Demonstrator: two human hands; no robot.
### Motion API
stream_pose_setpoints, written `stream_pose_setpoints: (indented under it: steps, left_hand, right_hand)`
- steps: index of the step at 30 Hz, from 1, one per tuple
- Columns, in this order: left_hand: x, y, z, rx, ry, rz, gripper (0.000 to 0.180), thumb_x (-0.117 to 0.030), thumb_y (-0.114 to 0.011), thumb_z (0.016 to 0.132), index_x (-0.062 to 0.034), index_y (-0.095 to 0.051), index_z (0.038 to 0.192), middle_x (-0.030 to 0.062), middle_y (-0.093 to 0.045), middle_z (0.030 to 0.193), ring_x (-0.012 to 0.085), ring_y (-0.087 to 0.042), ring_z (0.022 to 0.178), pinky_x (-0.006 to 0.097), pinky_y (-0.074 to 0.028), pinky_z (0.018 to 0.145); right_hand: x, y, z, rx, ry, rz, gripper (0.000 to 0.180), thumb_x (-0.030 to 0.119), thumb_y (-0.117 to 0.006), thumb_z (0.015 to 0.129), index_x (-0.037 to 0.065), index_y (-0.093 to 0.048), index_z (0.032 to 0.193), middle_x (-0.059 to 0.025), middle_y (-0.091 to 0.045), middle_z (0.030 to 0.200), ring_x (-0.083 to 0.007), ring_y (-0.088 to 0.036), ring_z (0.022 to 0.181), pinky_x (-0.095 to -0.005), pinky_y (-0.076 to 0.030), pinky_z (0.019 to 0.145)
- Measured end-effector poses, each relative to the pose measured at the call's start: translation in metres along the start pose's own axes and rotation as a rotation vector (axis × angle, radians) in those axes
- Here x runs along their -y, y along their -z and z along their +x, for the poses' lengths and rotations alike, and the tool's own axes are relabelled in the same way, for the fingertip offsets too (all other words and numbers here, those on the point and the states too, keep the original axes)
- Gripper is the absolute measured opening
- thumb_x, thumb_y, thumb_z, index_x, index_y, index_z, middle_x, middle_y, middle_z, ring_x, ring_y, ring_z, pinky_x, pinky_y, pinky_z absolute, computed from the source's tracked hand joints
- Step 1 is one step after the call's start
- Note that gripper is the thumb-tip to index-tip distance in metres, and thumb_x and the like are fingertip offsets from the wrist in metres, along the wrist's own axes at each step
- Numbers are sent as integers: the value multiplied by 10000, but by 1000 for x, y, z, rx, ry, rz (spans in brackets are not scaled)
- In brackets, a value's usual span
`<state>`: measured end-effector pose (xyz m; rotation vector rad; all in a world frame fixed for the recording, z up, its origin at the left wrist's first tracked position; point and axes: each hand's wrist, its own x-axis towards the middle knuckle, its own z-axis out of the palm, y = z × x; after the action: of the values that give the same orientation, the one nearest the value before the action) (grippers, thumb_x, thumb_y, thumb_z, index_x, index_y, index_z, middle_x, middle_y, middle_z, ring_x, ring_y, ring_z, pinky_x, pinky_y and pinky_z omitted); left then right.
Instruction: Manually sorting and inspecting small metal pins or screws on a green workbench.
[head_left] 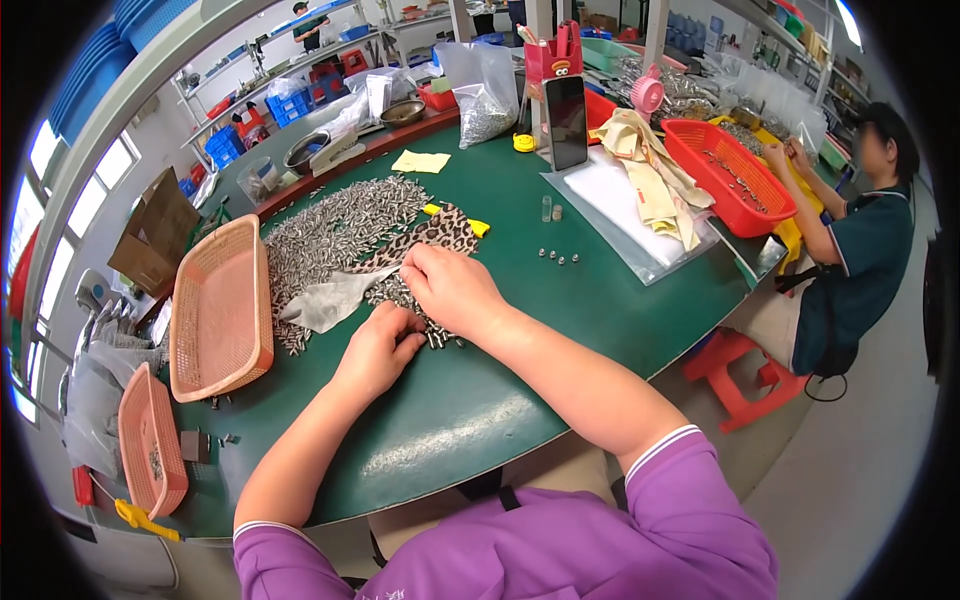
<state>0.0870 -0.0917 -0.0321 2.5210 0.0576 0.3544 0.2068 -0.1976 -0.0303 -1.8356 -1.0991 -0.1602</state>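
Note:
A large pile of small silvery metal parts (pixel 340 215) covers the left half of the green table. At its near side, a smaller heap of the same parts (pixel 436 335) lies between my hands. My right hand (pixel 450 288) is closed above this heap, fingertips pointing down beside a grey cloth (pixel 335 300). My left hand (pixel 378 350) is curled at the heap's near left edge, thumb and fingers close together. What either hand pinches is hidden. A leopard-print cloth (pixel 440 232) lies partly under the parts, just beyond my right hand.
An orange basket (pixel 262 340) and a smaller basket (pixel 178 470) stand at the left. Several small metal pieces (pixel 560 258) and two little cylinders (pixel 547 208) lie right of centre. A phone (pixel 566 122) stands behind them. At right, a co-worker (pixel 850 240) sits by a red basket (pixel 690 140).

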Motion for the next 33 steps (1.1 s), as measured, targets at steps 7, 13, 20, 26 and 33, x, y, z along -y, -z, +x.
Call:
stream_pose_setpoints:
  steps: [7,13,20,26,33]
  left_hand:
    - [18,4,-8,-115,256,-568,71,-106,-538,866,-51,-512,903,-21,-481,762,76,-460,662,204,-396,605]
    - [30,23,-26,-120,421,-1448,133,-178,-480,924,-64,-486,991,23,-532,878,61,-462,657,184,-416,581]
    - [31,24,-33,-190,563,-1424,227,-129,-520,901,-25,-518,1103,24,-546,901,61,-506,712,171,-453,641]
    - [41,18,-39,-117,423,-1448,167,-167,-521,907,-32,-521,1005,18,-532,863,65,-473,679,184,-414,595]
    - [32,18,-38,-120,435,-1418,154,-193,-523,908,-44,-516,946,14,-531,815,61,-456,637,184,-397,561]
  right_hand:
    - [6,-2,-4,22,39,63,180,234,-527,845,59,-564,865,-121,-603,826,-306,-588,780,-394,-465,675]
    - [10,-3,-4,79,209,148,100,155,-597,790,70,-596,842,-78,-582,798,-237,-579,707,-325,-467,626]
    - [16,-8,-8,158,242,137,81,126,-592,796,73,-595,856,-54,-576,821,-209,-576,741,-311,-469,640]
    - [19,-11,-10,213,274,102,79,125,-600,792,75,-601,855,-52,-571,814,-197,-572,735,-302,-466,631]
    - [21,-11,-13,200,322,67,68,120,-610,778,80,-605,833,-46,-570,771,-193,-564,688,-302,-457,598]
